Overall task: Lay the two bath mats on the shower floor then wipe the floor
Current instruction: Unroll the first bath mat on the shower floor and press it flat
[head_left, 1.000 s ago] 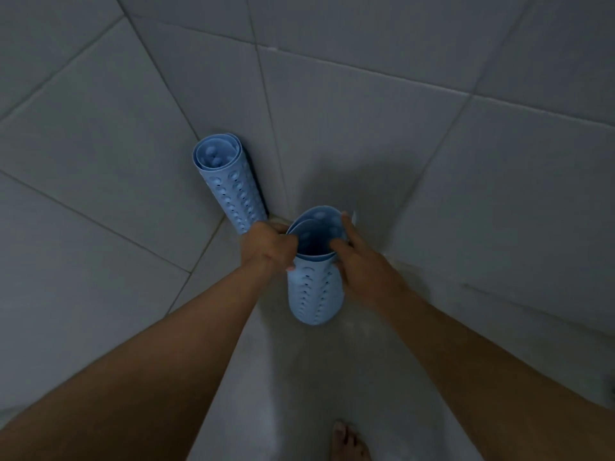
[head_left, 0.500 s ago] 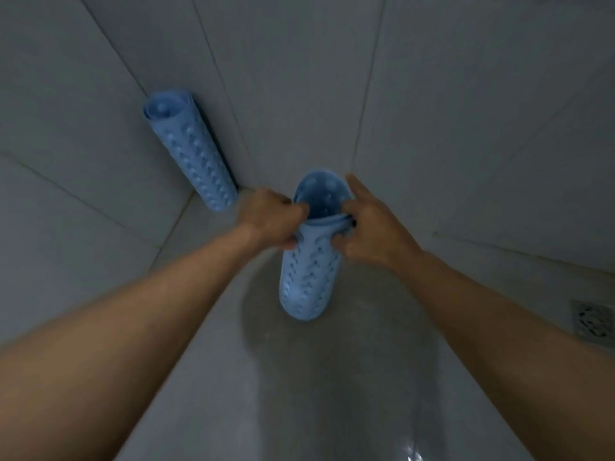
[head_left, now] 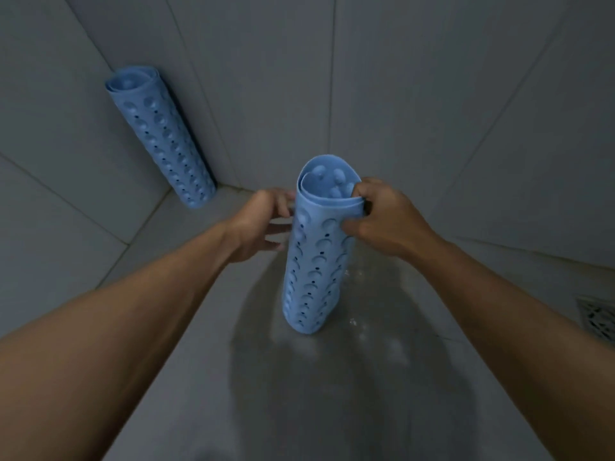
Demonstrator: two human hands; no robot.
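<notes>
Rolled bath mat (head_left: 312, 261) upright, right hand (head_left: 382, 221) pinching its rim, left hand (head_left: 263, 224) loose-fingered just beside.

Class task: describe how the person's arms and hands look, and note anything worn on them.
No sleeve shows on the left forearm or right forearm; both are bare. The left hand and right hand have no gloves, and no ring, watch or bracelet is visible.
</notes>
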